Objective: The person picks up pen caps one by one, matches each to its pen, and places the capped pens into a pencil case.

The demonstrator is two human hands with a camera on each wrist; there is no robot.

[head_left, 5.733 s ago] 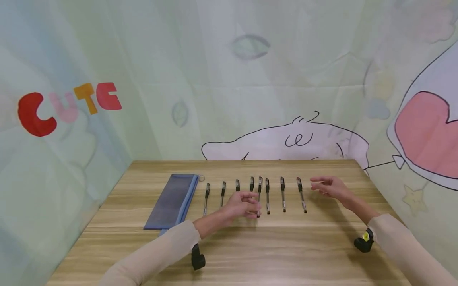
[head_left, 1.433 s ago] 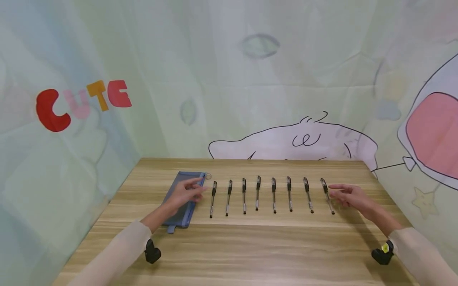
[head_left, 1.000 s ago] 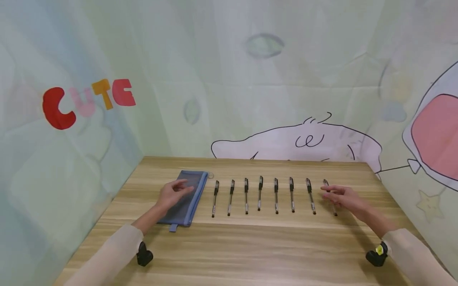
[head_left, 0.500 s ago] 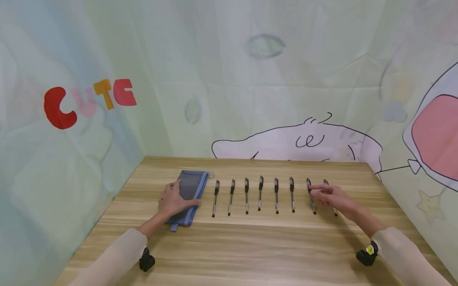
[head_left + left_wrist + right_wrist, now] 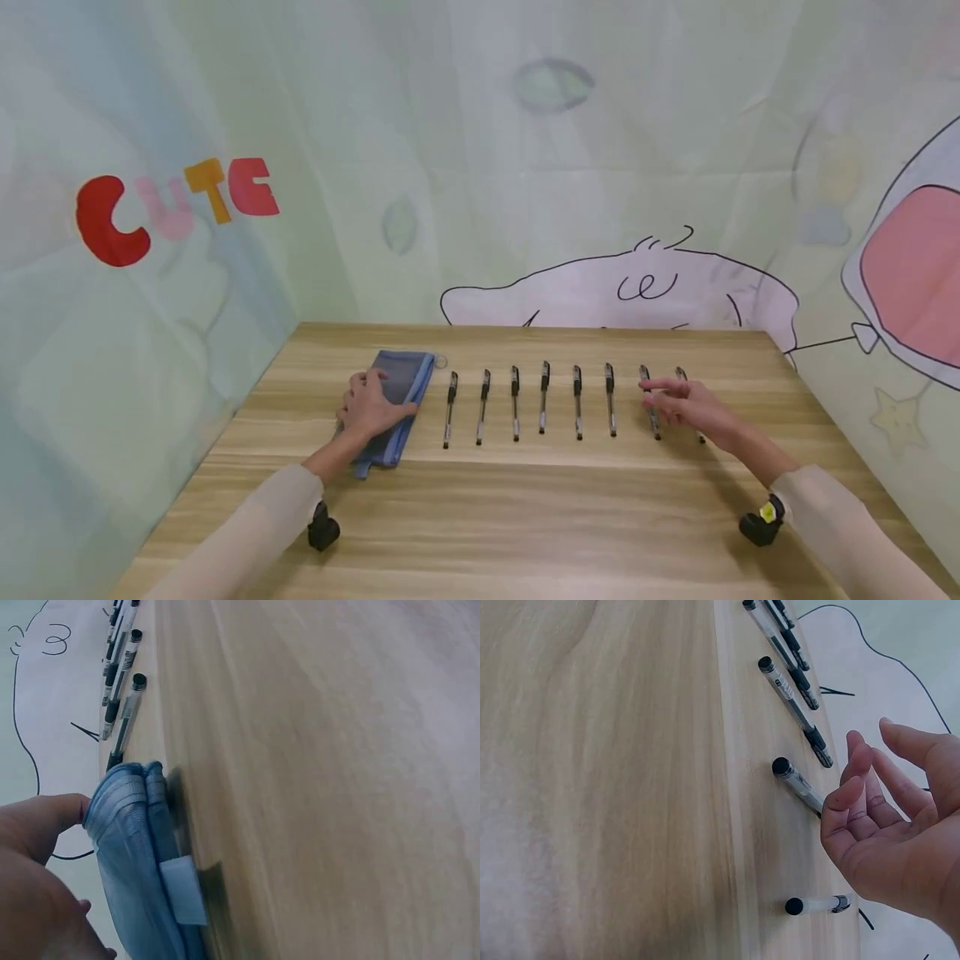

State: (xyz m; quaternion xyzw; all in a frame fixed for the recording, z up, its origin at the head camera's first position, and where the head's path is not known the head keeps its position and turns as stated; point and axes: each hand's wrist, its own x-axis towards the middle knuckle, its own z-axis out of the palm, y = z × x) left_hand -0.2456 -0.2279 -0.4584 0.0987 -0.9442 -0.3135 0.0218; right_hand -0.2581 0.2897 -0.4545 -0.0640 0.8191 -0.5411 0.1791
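Observation:
A flat blue mesh zip pouch (image 5: 408, 371) lies at the left of the wooden table. Over it, my left hand (image 5: 370, 408) grips it across the width, thumb at the zip side and fingers at the far side. The left wrist view shows the pouch (image 5: 135, 862) bunched up at the thumb. Several black-capped clear pens (image 5: 577, 404) lie in a spaced row to the right. My right hand (image 5: 693, 408) hovers with loosely bent fingers, holding nothing, beside the second pen from the right (image 5: 656, 429). It partly hides the rightmost pen (image 5: 680, 374).
A small metal ring (image 5: 441, 362) sits at the pouch's far corner. The wooden table (image 5: 525, 525) extends in front of the pens. Printed cloth (image 5: 360, 167) hangs along its back and sides. Each wrist carries a small black camera (image 5: 323, 527).
My left hand has gone from the middle pens to the pouch and taken hold of it. The pens now lie more evenly spaced. My right hand has shifted left across the rightmost pen.

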